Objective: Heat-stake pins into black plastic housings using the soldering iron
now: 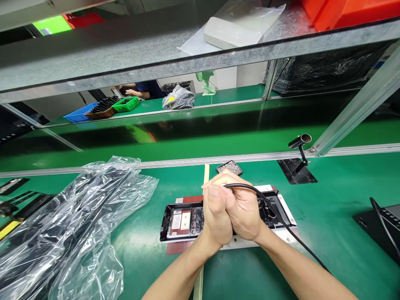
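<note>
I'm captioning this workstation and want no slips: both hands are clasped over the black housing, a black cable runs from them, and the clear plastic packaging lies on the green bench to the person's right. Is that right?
Not quite: the head view shows the clear plastic packaging on the green bench to the person's left. Left hand and right hand are clasped over the black housing, black cable running from them.

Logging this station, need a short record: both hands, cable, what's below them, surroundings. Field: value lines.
left hand: closed, pressed against the right
right hand: closed, against the left; contents of both hidden
cable: black cable, emerges at the hands, runs over the right one toward lower right
below hands: black case, partly hidden
behind hands: black dish with small shiny pieces
left side: clear plastic bag over dark pieces
right side: metal tube on black stand
</note>
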Motion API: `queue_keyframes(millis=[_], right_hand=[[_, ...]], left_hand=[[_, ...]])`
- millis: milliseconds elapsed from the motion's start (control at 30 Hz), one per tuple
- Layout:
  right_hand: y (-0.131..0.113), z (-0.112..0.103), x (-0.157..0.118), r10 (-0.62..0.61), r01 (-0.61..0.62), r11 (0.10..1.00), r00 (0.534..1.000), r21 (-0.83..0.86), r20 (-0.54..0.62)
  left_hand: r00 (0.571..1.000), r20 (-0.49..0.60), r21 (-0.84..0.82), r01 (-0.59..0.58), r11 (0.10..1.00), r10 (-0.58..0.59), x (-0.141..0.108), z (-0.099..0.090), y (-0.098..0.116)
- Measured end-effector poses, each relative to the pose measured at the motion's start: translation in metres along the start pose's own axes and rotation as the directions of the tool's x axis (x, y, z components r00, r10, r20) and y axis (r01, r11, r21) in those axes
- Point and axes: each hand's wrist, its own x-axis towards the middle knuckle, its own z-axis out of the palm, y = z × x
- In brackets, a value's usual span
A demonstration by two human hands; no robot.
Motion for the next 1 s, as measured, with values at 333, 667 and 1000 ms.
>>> queue_keyframes(millis=[333, 667, 1000], right_hand=[[0.0009, -0.0001, -0.0008, -0.006, 0.006, 1.000, 1.000, 0.028, 0.003], [-0.0009, 0.0003, 0.0001, -0.012, 0.012, 0.999, 1.000, 0.044, 0.008], [-0.0027, 0.0007, 0.0004, -0.006, 0.006, 0.997, 1.000, 0.072, 0.000]], left_hand=[[1.000, 0.020, 0.012, -0.024, 1.000, 0.023, 0.0002, 0.0002, 0.0033], [0.992, 0.090, 0.073, 0.087, 0.993, -0.094, -0.0026, -0.0023, -0.0031], [0.991, 0.084, 0.092, 0.095, 0.991, -0.103, -0.0019, -0.0023, -0.0002]])
